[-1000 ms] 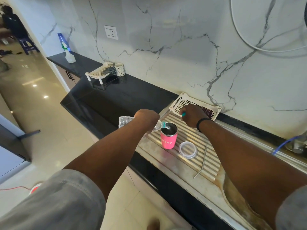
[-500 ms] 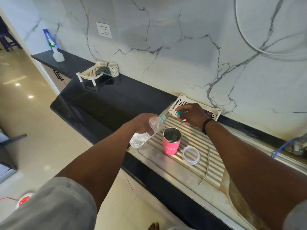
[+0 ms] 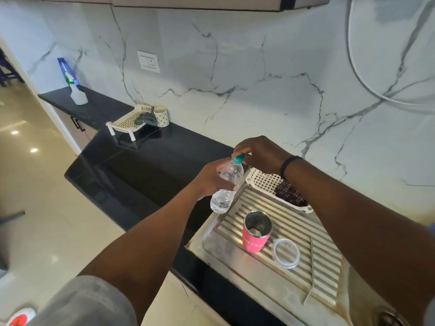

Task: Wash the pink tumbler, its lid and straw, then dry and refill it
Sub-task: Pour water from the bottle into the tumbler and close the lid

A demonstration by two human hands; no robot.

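Holding the bottle (image 3: 225,184) up over the left end of the drainboard (image 3: 282,274), the left hand (image 3: 209,182) has its grip curled round the clear plastic middle, bottle tilted with its neck up and to the right. The right hand (image 3: 261,154) is on top, fingertips pinching the teal cap (image 3: 238,158) right at the bottle's mouth. A black band (image 3: 288,164) circles the right wrist.

Down below, the tumbler (image 3: 255,232) stands upright on the ribbed steel drainboard, open at the top, shiny inside with something glinting at the bottom; whether that is water I cannot tell. Just to its right the clear lid (image 3: 286,253) lies flat on the ribs, close beside the tumbler. Further right the metal straw (image 3: 310,271) lies along the ribs, apart from the lid, its bent end toward the near edge.

At the back edge of the drainboard, against the marble wall, a white basket (image 3: 263,182) holds a dark checked cloth (image 3: 290,194). Over on the black tabletop (image 3: 146,165), well to the left, sits a white rack (image 3: 128,124) with a cloth on it, a patterned cup (image 3: 161,116) beside that, and a spray bottle (image 3: 75,87) at the far left end. The drain (image 3: 388,318) peeks in at the bottom right corner.
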